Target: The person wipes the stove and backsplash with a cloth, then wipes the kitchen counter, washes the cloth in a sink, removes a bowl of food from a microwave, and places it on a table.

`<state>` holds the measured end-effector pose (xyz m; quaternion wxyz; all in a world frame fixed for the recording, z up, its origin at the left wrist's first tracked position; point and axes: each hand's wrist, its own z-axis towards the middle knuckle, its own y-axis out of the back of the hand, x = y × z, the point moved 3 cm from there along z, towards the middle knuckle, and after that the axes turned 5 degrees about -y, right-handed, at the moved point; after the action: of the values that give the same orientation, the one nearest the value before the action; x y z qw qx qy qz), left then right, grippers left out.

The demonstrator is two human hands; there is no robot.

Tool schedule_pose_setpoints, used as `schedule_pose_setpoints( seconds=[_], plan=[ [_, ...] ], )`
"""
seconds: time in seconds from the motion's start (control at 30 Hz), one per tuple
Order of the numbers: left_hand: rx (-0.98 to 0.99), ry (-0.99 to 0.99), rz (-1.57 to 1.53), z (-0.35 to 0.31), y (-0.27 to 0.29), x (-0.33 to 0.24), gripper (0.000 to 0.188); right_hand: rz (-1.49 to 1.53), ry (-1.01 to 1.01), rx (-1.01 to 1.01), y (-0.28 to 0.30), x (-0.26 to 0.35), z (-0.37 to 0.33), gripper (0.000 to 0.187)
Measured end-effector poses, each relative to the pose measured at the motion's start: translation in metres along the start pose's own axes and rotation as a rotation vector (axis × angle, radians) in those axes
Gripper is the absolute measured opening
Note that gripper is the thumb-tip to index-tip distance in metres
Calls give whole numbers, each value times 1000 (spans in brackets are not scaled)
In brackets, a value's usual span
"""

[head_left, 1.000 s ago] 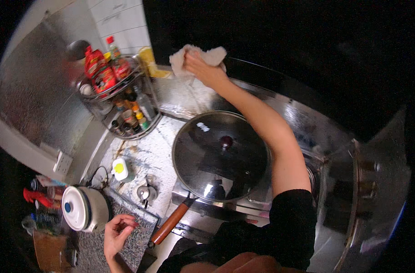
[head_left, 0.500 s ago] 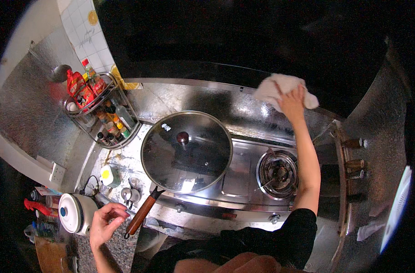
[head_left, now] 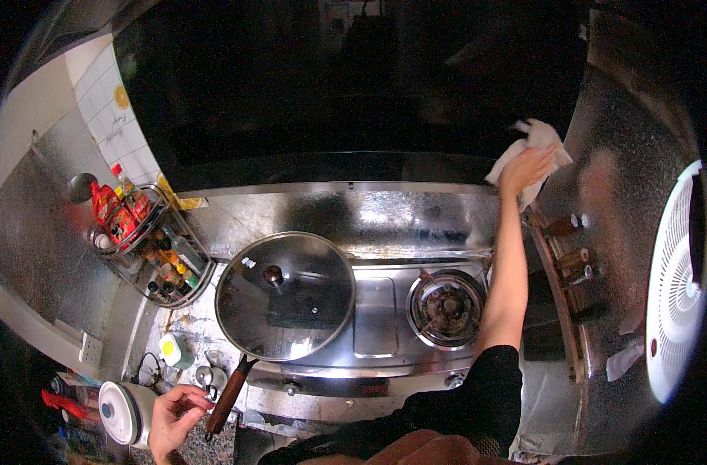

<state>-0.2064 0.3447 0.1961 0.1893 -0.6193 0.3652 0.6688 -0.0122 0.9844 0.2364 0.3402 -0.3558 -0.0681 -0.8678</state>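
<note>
My right hand (head_left: pixel 526 169) is at the right end of a black glossy panel (head_left: pixel 353 101) above the stove. It presses a white cloth (head_left: pixel 553 139) flat against the panel near its lower edge. My left hand (head_left: pixel 177 418) hovers at the lower left, beside the brown handle (head_left: pixel 228 401) of a pan. Its fingers are loosely curved and apart from the thumb, with nothing visible between them. The pan sits on the left of the stove under a large glass lid (head_left: pixel 291 318) with a dark knob.
The bare right burner (head_left: pixel 446 308) lies under my right arm. At left stand a tiered rack (head_left: pixel 171 248) of seasoning bottles, a white pot (head_left: pixel 123 415) and a small metal pot (head_left: pixel 208 377). A wooden rail (head_left: pixel 559 291) and a white fan (head_left: pixel 676 287) are at right.
My right hand has slid the cloth rightward along the panel to its right end. The view has shifted, showing more of the panel and the fan. My left hand stays by the pan handle.
</note>
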Motion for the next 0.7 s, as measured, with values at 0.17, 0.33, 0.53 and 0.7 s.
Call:
schedule_pose_setpoints(
  seconds=[0.17, 0.33, 0.53, 0.7],
  plan=[
    [15, -15, -39, -9, 18, 7, 28, -290, -113, -104, -56, -30, 101, 57],
    [99, -24, -322, -12, 22, 8, 33, -80, 691, -312, -72, 95, 153, 46],
    [131, -76, -438, -19, 34, 20, 36, 172, 759, -112, -108, 297, 62, 52],
    [159, -81, -479, -9, 38, 37, 37, 0, 921, -39, -39, 438, -59, 52]
  ],
)
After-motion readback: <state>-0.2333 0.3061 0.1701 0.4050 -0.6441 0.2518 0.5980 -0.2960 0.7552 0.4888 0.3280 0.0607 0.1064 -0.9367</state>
